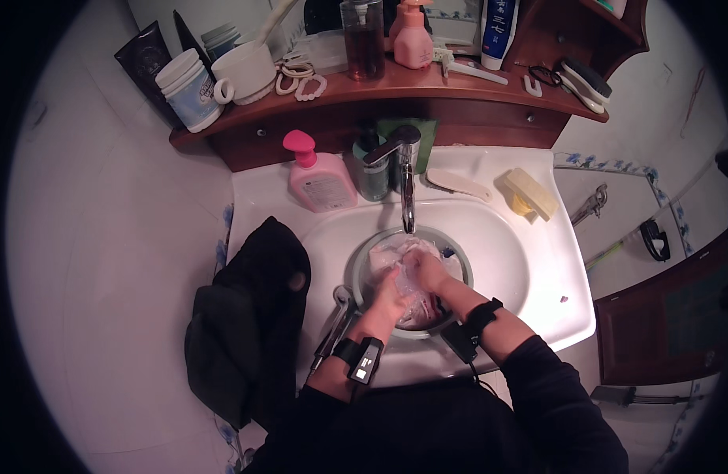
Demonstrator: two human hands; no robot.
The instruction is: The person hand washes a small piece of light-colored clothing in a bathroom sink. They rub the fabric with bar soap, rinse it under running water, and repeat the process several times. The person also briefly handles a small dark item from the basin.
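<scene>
A round grey-green basin [420, 335] sits in the white washbasin under the chrome faucet [407, 201]. Inside it lies a wet, pale cloth [384, 256] in water, with dark and red parts showing low on the right. My right hand [426, 269] is curled into a fist on the cloth's upper middle. Close by on the left, my left hand [392, 296] grips a fold of the same cloth, its thumb side up. The fingertips of both hands are partly hidden by fabric. No running water can be made out at the spout.
Black clothing [251, 320] hangs over the washbasin's left edge, beside a shower handset [334, 326]. Behind stand a pink pump bottle [323, 181] and a green bottle [372, 172]. A brush [458, 183] and a soap bar [531, 194] lie at right rear. A wooden shelf [364, 95] holds toiletries.
</scene>
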